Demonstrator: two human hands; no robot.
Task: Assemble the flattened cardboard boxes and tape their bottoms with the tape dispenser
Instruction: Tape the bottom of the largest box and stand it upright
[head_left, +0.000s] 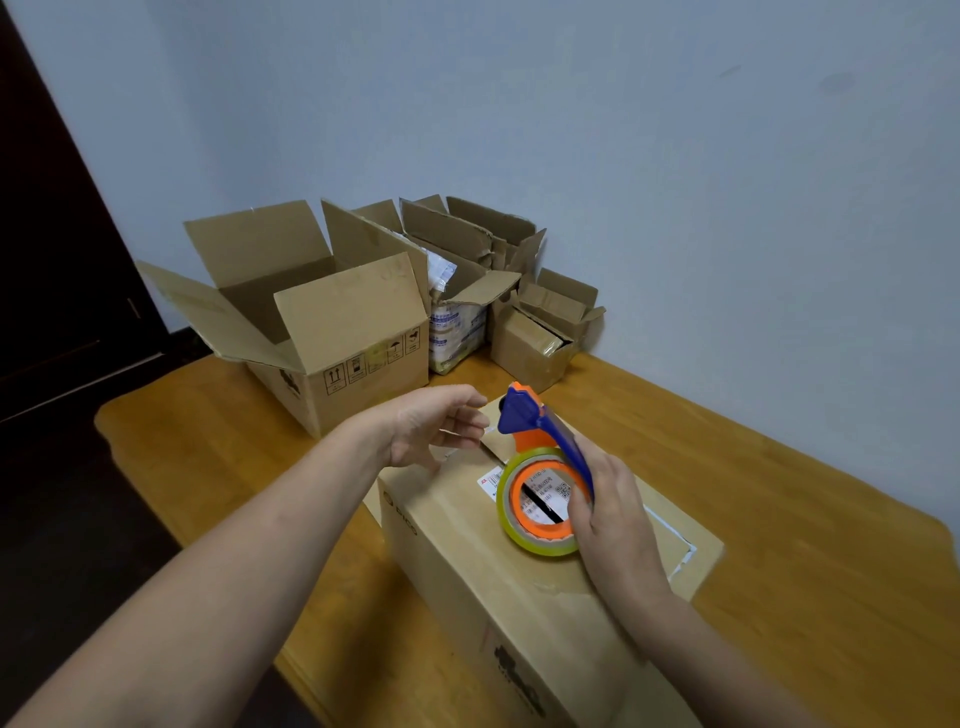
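- Two bare hands work over one closed cardboard box (467, 551), which lies lengthwise on the wooden worktop (805, 519) in the lower centre of the frame.
- The right hand (615, 514) holds the tape dispenser (521, 415), its fingers (582, 506) wrapped round the roll and the blue arm. The dispenser's head points toward the far end of the box.
- The dispenser sits on or just above the box's top face, beside a white shipping label (491, 480). I cannot tell whether it touches the cardboard.
- The left hand (431, 426) is at the box's far edge, just left of the dispenser head. Its fingers (467, 415) are curled close together at a pale strip that may be the loose tape end, but whether they pinch it is not clear.
- The box looks light and empty, stiff along its edges but likely to give in the middle of a flap, so it is best steadied by pressing near a corner or beside the seam.
- The dispenser is rigid plastic and probably light; its arm and roll give a secure hold. The tape itself is thin and sticky and would fold onto itself if allowed to go slack.
- Three open boxes stand along the wall in the upper centre: a large one (353, 332), a printed one (457, 332) and a small one (530, 348).
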